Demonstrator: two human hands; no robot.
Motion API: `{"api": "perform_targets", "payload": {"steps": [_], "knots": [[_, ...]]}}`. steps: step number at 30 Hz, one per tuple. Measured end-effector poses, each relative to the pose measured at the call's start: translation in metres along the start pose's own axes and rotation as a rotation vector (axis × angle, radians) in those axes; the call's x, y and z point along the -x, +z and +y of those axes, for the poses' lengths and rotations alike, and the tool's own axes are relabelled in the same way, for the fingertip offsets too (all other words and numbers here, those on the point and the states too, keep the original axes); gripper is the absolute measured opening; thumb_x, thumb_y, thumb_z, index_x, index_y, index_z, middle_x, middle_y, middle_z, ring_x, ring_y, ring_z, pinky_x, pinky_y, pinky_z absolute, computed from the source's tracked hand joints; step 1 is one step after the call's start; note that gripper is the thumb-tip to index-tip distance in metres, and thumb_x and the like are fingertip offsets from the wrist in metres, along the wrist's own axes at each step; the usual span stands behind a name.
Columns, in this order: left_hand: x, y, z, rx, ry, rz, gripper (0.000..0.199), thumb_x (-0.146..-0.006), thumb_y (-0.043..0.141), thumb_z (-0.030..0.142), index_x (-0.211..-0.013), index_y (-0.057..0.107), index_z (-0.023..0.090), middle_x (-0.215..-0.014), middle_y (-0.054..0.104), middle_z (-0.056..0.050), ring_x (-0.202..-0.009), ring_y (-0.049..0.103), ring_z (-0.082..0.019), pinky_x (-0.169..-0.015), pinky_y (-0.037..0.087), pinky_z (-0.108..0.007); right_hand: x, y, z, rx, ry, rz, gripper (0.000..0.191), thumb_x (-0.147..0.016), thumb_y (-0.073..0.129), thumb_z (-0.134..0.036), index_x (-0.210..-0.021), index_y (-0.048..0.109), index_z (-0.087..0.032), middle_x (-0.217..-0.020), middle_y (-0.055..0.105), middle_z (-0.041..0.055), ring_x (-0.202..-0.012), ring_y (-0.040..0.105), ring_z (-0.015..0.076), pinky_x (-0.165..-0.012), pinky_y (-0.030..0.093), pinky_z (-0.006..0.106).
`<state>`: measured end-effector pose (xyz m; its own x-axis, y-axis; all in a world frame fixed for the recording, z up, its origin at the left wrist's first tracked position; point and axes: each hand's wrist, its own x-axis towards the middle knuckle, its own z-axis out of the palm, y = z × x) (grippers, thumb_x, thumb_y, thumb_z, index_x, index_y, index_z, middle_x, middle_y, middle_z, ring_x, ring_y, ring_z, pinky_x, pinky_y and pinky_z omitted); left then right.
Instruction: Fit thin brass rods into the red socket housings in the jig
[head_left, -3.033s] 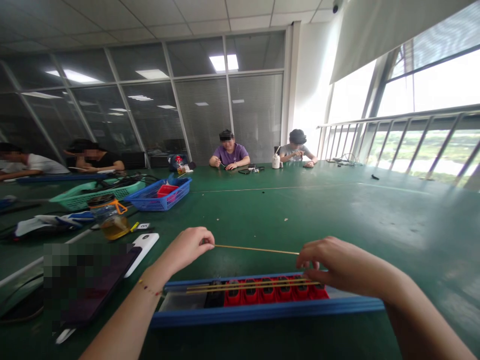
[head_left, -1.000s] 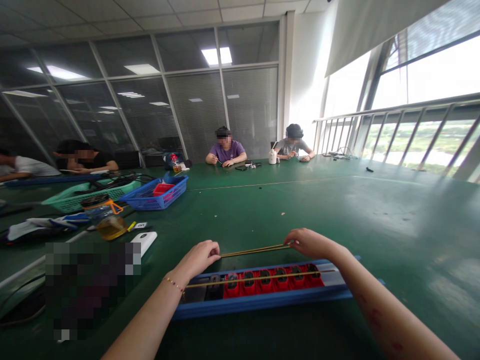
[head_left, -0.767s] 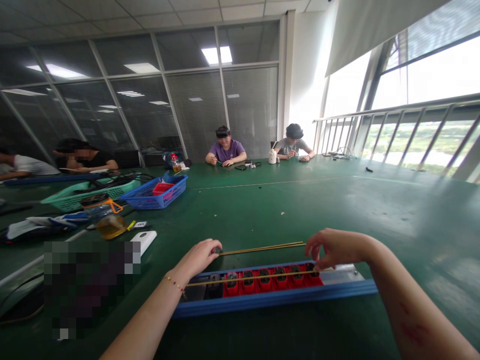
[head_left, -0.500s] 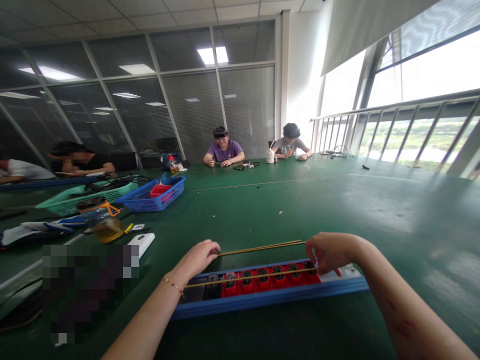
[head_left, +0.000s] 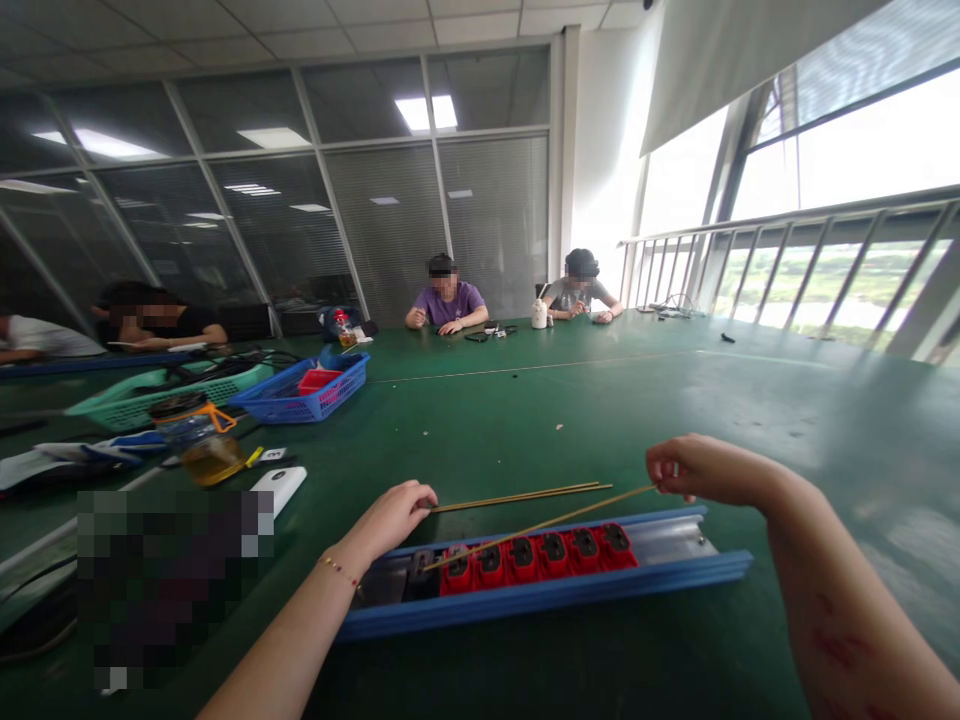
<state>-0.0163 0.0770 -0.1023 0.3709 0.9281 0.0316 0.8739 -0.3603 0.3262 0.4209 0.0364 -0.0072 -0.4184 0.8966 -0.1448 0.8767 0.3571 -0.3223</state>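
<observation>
A blue-edged metal channel (head_left: 547, 600) lies across the green table, holding a row of red blocks (head_left: 525, 565) with dark tops and a black piece at the left. My right hand (head_left: 686, 468) is pinched on the right end of a thin brown stick (head_left: 555, 520), which slants down over the blocks to the black piece. Behind the channel, my left hand (head_left: 409, 505) is closed at the left ends of some thin sticks (head_left: 525, 495) lying on the table; its fingertips hold them or rest against them.
At the left are a blue basket (head_left: 330, 395), a green basket (head_left: 127, 400), a jar of yellow liquid (head_left: 210, 455) and a white device (head_left: 281, 485). Two people sit at the far side, others at the far left. The green table (head_left: 675, 400) extends ahead.
My right hand has moved right and up, drawing its stick rightward and raising that end. The right part of the channel is uncovered. My left hand is almost where it was.
</observation>
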Motion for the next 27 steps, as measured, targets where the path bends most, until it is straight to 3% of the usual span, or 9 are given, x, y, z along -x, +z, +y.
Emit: {"api": "perform_targets", "payload": {"steps": [7, 12, 17, 22, 27], "knots": [[0.001, -0.002, 0.003, 0.009, -0.017, -0.016, 0.019, -0.079, 0.044, 0.026, -0.088, 0.061, 0.022, -0.086, 0.057, -0.002, -0.077, 0.054, -0.015, -0.070, 0.040, -0.025, -0.021, 0.014, 0.029, -0.184, 0.048, -0.125, 0.010, -0.067, 0.049, -0.022, -0.072, 0.055, -0.017, -0.070, 0.066, 0.0008, -0.060, 0.065, 0.0166, -0.054, 0.044, 0.021], [0.000, -0.001, 0.001, 0.008, -0.005, -0.014, 0.019, -0.079, 0.043, 0.024, -0.088, 0.061, 0.022, -0.086, 0.057, -0.002, -0.076, 0.054, -0.015, -0.069, 0.040, -0.025, -0.023, 0.017, 0.038, -0.174, 0.096, -0.104, 0.010, -0.067, 0.049, -0.022, -0.072, 0.056, -0.017, -0.068, 0.066, 0.0010, -0.058, 0.064, 0.0166, -0.054, 0.045, 0.022], [0.001, -0.002, 0.004, 0.001, 0.008, 0.003, 0.021, -0.080, 0.042, 0.029, -0.087, 0.062, 0.023, -0.084, 0.058, -0.002, -0.075, 0.054, -0.014, -0.068, 0.039, -0.024, -0.038, 0.029, 0.021, -0.033, 0.138, -0.107, 0.009, -0.064, 0.050, -0.016, -0.069, 0.058, -0.017, -0.067, 0.066, -0.0005, -0.053, 0.063, 0.0136, -0.052, 0.043, 0.020], [0.002, -0.005, 0.008, 0.005, -0.006, -0.025, 0.035, -0.075, 0.047, 0.052, -0.086, 0.062, 0.021, -0.082, 0.059, -0.002, -0.071, 0.054, -0.014, -0.063, 0.038, -0.023, -0.061, 0.049, -0.010, 0.167, 0.160, -0.064, 0.017, -0.069, 0.048, -0.017, -0.079, 0.062, -0.019, -0.062, 0.066, 0.0005, -0.047, 0.061, 0.0134, -0.051, 0.042, 0.021], [0.001, -0.003, 0.004, -0.009, -0.004, -0.028, 0.028, -0.071, 0.054, 0.046, -0.083, 0.061, 0.022, -0.081, 0.059, -0.001, -0.072, 0.054, -0.014, -0.061, 0.037, -0.022, -0.074, 0.062, -0.025, 0.290, 0.163, 0.051, 0.021, -0.073, 0.048, -0.018, -0.086, 0.064, -0.022, -0.089, 0.067, 0.0072, -0.082, 0.062, 0.0227, -0.067, 0.043, 0.029]]}}
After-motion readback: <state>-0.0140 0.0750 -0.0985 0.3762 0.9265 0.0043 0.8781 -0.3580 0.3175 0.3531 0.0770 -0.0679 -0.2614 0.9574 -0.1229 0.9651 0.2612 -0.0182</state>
